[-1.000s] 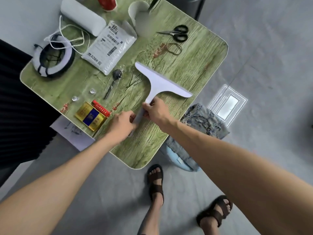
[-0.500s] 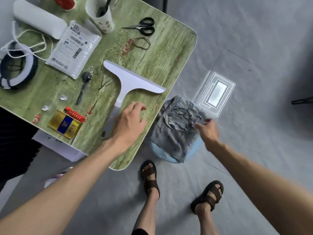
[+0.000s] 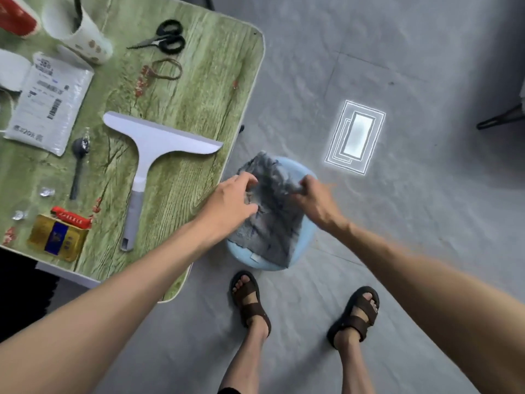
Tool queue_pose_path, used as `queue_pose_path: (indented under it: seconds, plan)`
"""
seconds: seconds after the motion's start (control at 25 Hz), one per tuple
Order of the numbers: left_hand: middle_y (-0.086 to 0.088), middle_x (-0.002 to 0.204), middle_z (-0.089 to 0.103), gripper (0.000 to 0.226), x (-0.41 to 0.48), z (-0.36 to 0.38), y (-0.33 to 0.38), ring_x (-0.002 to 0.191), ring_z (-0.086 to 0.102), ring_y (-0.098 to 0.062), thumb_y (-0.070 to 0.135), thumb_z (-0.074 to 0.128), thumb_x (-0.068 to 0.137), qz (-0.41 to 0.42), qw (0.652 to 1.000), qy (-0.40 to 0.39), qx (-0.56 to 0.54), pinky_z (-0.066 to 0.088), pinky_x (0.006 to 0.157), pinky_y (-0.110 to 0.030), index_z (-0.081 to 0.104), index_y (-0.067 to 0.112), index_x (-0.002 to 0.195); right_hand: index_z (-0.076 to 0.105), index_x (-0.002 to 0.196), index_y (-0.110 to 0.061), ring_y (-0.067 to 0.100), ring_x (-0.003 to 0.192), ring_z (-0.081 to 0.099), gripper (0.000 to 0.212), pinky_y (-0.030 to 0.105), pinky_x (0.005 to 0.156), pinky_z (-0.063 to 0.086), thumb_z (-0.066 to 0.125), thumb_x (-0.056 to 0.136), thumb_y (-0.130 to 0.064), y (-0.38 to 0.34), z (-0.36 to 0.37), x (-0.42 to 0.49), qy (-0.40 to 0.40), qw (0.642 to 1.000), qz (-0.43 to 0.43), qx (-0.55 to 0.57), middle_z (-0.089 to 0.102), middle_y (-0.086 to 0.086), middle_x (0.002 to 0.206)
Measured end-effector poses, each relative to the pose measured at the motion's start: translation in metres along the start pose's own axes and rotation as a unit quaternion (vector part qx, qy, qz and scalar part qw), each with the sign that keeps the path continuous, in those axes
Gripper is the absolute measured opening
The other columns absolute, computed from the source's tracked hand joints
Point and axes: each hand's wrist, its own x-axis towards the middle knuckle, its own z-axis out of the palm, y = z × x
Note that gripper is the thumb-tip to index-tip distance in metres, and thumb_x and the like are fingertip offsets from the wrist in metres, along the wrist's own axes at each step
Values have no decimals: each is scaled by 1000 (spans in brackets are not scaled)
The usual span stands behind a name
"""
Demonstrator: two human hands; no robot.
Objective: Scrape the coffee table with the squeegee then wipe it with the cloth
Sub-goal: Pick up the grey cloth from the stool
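- You dropped the squeegee (image 3: 159,143); it lies on the coffee table (image 3: 204,89).
- Your left hand (image 3: 230,203) and right hand (image 3: 315,200) now grip the cloth (image 3: 272,223), fingers curled.
- Likely wiping next.

Left grip (image 3: 227,203) and right grip (image 3: 318,203) clutch cloth (image 3: 275,223) atop stool (image 3: 306,237)

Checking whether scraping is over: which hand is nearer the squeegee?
Left. The left hand grips the cloth just right of the squeegee; the right hand grips it farther right.
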Motion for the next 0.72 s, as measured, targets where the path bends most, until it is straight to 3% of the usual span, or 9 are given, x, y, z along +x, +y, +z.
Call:
queue_pose_path:
  seconds: [0.08,0.16,0.24,0.36,0.52,0.64,0.72]
  plan:
    - [-3,139,49,71,0,-10,23,130,43,-21,20,75,75,56,997,-8,57,32,108,-30,42,16,138,51,85,-19,11,68,48,19,21,58,28,69,80,-19,-22,-21,-40,-27,996,-77,38,55,-5,72]
    - [-4,143,47,78,-4,-27,51,138,37,-24,22,78,67,130,983,-31,123,26,116,-32,45,15,138,46,81,-25,-4,61,47,24,14,54,29,68,80,-16,-47,-55,-77,-26,986,-146,74,48,-16,62]
    - [-2,125,60,59,-15,-54,100,125,50,-25,23,77,63,197,967,-51,151,35,107,-31,60,17,119,45,81,-28,-9,60,48,23,10,53,33,66,79,-18,-70,-123,-114,-26,978,-183,95,49,-17,59]
    - [8,94,62,31,-48,-100,202,99,57,-17,37,69,63,268,949,-45,160,42,86,-25,62,23,90,50,83,-27,3,58,45,19,14,52,36,66,80,-18,-93,-255,-170,-44,976,-202,63,54,-10,62]
    - [4,76,61,37,-96,-134,362,77,59,-19,55,48,65,309,932,-24,189,37,63,-27,52,22,82,59,85,-22,11,63,52,21,30,60,45,70,77,-6,-102,-420,-244,-17,978,-202,51,60,-4,70]
    - [-1,69,61,32,-134,-142,488,64,52,-21,51,50,63,322,930,6,178,34,57,-29,48,25,81,64,91,-14,11,67,56,23,30,63,47,74,75,-2,-83,-525,-304,24,972,-167,163,63,2,76]
    - [0,69,58,24,-145,-140,563,65,50,-20,37,62,66,332,932,-1,147,33,57,-26,52,20,81,63,102,-13,15,79,61,31,29,72,49,79,75,-13,-44,-574,-332,62,949,-86,296,65,8,92]
